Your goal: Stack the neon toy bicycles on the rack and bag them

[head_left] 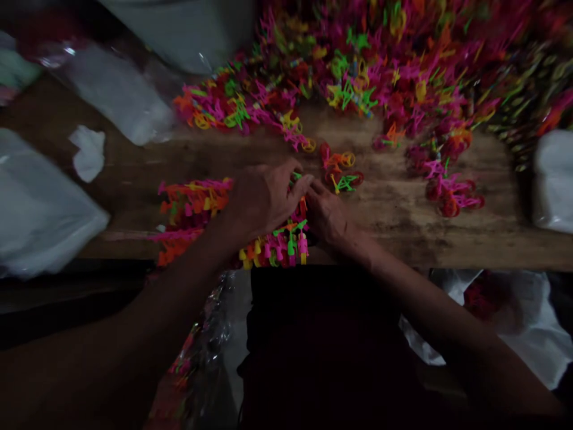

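My left hand [273, 194] and my right hand [329, 215] meet over the front part of a wooden table, their fingertips close together. Between the fingers shows a bit of green and orange plastic, seemingly part of a small toy bicycle; most of it is covered by my fingers. Under and beside my left hand stand tight rows of small toy bicycles [192, 197] in pink, orange, yellow and green. Just beyond my right hand lie two loose toy bicycles, one orange and one green [347, 183].
A large heap of colourful toy bicycles [358, 65] covers the back of the wooden table [394, 209]. A small pink cluster [456, 194] lies to the right. Clear plastic bags [40, 209] and a crumpled white scrap [88, 153] are at left; a white packet [555, 179] sits far right.
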`<state>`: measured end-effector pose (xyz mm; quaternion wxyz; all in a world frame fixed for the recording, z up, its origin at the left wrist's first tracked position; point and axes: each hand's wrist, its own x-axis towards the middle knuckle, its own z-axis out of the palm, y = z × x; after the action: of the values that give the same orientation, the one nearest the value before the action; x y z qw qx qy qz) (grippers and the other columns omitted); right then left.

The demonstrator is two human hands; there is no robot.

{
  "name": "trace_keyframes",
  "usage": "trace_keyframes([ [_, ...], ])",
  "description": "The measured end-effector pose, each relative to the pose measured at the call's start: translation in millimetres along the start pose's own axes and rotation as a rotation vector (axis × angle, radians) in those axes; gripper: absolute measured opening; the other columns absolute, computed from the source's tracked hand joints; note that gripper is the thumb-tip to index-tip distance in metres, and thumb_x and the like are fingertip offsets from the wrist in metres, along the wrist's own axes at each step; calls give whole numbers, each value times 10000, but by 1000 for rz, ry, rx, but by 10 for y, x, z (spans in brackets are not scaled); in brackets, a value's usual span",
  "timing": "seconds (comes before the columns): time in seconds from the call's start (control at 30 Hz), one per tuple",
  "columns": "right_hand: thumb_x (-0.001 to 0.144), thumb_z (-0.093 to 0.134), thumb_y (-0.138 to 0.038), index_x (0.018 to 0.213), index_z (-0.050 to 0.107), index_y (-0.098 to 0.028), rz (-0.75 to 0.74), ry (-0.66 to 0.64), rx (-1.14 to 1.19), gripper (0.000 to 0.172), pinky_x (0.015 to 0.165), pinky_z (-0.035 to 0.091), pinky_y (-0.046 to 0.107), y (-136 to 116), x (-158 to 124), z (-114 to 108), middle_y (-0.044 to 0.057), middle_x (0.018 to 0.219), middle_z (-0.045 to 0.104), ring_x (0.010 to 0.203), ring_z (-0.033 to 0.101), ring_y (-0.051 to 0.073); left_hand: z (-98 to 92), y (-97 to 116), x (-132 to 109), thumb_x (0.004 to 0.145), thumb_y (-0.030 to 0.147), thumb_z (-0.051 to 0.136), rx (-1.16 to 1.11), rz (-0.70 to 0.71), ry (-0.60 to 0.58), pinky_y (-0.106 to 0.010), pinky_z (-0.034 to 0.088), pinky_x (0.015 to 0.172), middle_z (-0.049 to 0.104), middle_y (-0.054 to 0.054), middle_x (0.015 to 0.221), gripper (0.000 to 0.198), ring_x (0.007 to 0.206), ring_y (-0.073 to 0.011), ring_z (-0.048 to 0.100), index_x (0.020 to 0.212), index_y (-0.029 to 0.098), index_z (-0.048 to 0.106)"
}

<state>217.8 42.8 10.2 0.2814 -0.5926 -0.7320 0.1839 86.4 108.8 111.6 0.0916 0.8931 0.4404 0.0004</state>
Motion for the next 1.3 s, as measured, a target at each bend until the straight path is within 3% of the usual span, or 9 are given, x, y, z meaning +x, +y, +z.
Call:
trace_keyframes([
  [0.13,893,468,-98,1087,672,-170,86,7,130,291,772,524,312,-69,-16,-84,131,1080,671,918,635,227,-42,36,-11,1068,432,425,-2,11,-8,-410,550,891,808,-90,1105,402,1025,-298,767,1231,229,732],
  [0.23,844,481,-85,983,711,-200,-24,3,236,292,766,529,312,16,-7,-282,91,975,704,846,644,208,-85,34,-28,1079,366,432,-100,67,8,-406,530,994,747,-43,1337,386,1189,-269,725,1382,281,654],
  [0.33,892,480,-134,885,722,-210,-117,50,194,254,678,495,289,165,171,-595,41,785,680,724,629,187,-120,32,-54,1090,332,398,-115,109,-45,-430,511,1031,752,-40,1313,369,1190,-275,716,1316,258,680],
  [0.5,951,453,-112,907,720,-166,-52,124,-232,276,688,447,297,238,1126,-856,101,919,715,813,643,204,-130,47,-73,1076,319,407,-113,81,-100,-499,516,1013,769,-73,1142,328,1082,-303,731,1119,214,715],
  [0.63,939,397,-14,1205,695,-111,30,-33,-532,411,794,473,321,250,1958,-683,193,1224,691,1029,662,252,-86,40,-71,1079,330,389,-160,62,-122,-547,500,1056,750,-81,1153,322,1101,-310,718,1147,219,684],
  [0.77,962,386,-36,1298,679,-137,26,-107,-590,457,762,474,335,373,2349,-517,196,1350,641,1069,663,270,-70,28,-61,1072,357,395,-206,55,-174,-557,513,1051,746,-93,1161,320,1100,-315,717,1160,227,673],
  [1.1,1072,358,-197,1271,684,-158,-111,-113,-594,384,756,420,315,534,2360,-522,159,1289,664,1057,633,241,-125,20,-70,1053,395,401,-207,41,-120,-508,538,989,773,-83,1094,310,1057,-306,747,1068,328,704],
  [1.2,1091,371,-258,1237,672,-118,-107,-31,-592,362,857,426,318,439,2255,-616,185,1291,665,1145,607,260,-160,20,-78,1053,365,414,-162,69,-60,-485,559,936,782,-74,1034,315,999,-308,764,1023,294,719],
  [1.3,1078,405,-261,1198,673,-119,-78,88,-505,326,850,430,320,361,1954,-785,180,1201,699,1037,626,248,-186,25,-88,1058,352,429,-130,80,-42,-467,568,921,787,-57,1028,310,990,-300,765,1018,270,725],
])
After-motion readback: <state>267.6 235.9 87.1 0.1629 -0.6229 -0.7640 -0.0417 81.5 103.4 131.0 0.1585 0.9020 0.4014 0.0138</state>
